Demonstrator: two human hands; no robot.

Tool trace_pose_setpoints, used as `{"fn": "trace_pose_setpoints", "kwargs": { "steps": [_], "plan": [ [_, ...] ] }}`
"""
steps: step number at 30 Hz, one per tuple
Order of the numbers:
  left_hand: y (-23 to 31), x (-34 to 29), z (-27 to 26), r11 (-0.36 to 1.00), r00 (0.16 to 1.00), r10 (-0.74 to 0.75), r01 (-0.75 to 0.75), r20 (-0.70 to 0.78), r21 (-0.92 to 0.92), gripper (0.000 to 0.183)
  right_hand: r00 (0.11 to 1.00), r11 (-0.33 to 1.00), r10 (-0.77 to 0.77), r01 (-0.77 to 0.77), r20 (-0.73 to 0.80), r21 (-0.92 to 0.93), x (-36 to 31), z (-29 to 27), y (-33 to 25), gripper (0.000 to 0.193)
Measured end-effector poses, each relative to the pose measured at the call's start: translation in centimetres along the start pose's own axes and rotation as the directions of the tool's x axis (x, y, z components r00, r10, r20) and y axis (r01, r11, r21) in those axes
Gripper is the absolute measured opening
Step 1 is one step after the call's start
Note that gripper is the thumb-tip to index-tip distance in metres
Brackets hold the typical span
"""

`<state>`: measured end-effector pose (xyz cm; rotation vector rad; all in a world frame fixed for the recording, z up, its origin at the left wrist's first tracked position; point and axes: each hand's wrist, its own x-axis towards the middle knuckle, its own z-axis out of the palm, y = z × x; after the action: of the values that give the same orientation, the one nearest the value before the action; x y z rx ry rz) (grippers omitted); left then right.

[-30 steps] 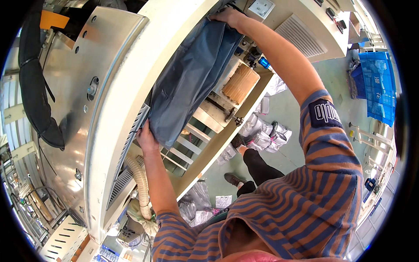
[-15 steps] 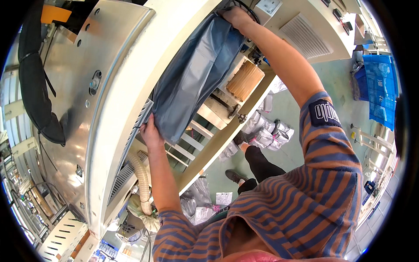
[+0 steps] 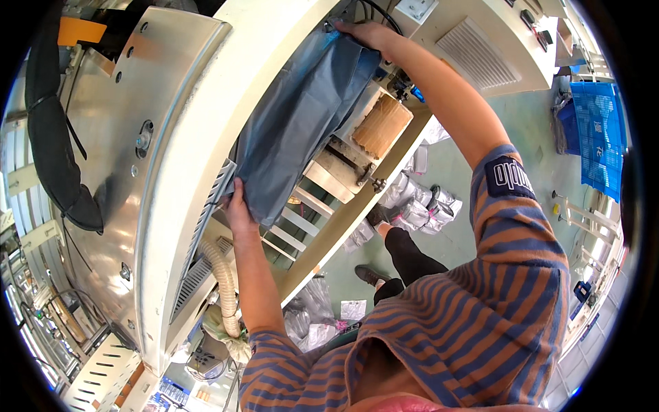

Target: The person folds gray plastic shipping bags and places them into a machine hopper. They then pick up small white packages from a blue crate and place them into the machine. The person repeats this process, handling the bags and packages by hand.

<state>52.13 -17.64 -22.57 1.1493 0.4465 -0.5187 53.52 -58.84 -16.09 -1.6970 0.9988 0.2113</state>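
Blue-grey sheet (image 3: 295, 130) stretches across the upper middle of the frame, beside the long cream beam of a machine (image 3: 195, 137), the largest thing in view. The machine is cut off by the top edge; it pairs cream-painted parts with a curved, shiny metal panel on the left. What lies under the sheet is hidden. Its surface is smooth and faintly glossy, with long folds running lengthwise; whether it is cloth or plastic is hard to tell. Silvery wrapped bundles (image 3: 419, 209), crinkled and with unseen contents, lie on the floor right of centre. Below the sheet, left of centre, a beige ribbed hose (image 3: 223, 278) curves downward. Just right of the sheet sits a tan, boxy block (image 3: 382, 127) with a streaked face. The right hand (image 3: 364, 34) is at the sheet's upper end, fingertips partly lost against the dark recess. The left hand (image 3: 238, 208) touches the lower left corner, thumb extended and fingers mostly hidden. How tightly either hand closes on the sheet, I cannot tell.
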Motion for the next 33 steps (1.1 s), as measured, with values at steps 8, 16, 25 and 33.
{"fn": "trace_pose_setpoints", "kwargs": {
  "steps": [8,16,25,33],
  "plan": [
    [-2.5,2.3,-0.5,0.981,0.981,-0.192,0.192,0.018,0.000,0.041,0.958,0.985,-0.075,0.028,0.279,0.170,0.4,-1.2,3.5,0.064],
    [-1.2,0.1,0.5,0.996,0.994,0.080,-0.081,0.069,0.022,0.030,0.969,0.974,-0.119,0.071,0.218,0.216,-0.9,-1.6,3.0,0.066],
    [-1.8,-0.3,-1.2,0.984,0.989,0.142,-0.146,0.047,0.104,0.034,0.984,0.958,-0.165,0.176,-0.065,0.227,-1.6,-0.8,3.7,0.049],
    [-3.1,0.6,-1.0,0.992,0.994,0.079,-0.070,-0.078,0.109,0.038,0.963,0.907,-0.256,0.269,-0.083,0.323,-2.5,-0.1,4.3,0.047]
  ]
}}
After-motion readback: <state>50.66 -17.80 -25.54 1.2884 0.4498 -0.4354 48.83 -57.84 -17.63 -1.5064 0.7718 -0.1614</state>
